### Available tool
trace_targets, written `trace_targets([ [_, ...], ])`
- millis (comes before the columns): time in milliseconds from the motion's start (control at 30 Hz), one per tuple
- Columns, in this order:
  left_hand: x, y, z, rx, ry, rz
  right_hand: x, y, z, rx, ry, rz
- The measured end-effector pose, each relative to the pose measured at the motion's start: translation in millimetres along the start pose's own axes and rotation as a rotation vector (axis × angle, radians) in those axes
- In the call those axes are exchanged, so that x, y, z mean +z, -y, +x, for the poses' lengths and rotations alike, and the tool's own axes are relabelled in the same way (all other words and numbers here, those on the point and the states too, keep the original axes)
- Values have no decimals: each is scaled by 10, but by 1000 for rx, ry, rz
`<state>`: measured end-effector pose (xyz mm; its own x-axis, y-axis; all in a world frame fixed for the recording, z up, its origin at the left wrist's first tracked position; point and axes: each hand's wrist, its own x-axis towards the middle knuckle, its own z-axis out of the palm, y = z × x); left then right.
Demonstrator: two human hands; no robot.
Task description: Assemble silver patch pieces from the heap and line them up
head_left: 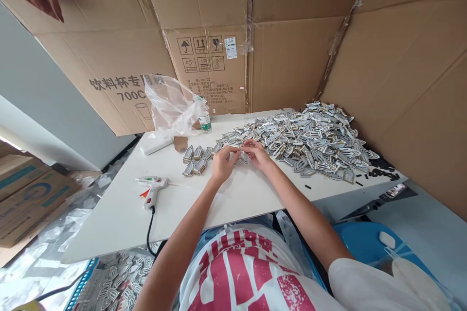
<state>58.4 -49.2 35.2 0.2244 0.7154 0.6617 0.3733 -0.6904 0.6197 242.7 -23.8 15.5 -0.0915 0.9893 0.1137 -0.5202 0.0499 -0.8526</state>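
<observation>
My left hand and my right hand meet over the white table, fingers pinched together on a small silver metal piece. Just left of them lie short rows of stacked silver pieces. To the right spreads a large heap of the same silver pieces, close to my right hand.
A white hot glue gun lies on the table's left part, its black cord hanging over the front edge. A clear plastic bag, a small bottle and cardboard walls stand behind. Boxes sit at the left, a blue stool at the right.
</observation>
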Motion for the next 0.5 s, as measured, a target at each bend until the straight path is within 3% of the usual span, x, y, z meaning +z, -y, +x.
trace_targets([
  [500,-33,-71,-9,-8,23,94,44,1,-58,29,79,13],
])
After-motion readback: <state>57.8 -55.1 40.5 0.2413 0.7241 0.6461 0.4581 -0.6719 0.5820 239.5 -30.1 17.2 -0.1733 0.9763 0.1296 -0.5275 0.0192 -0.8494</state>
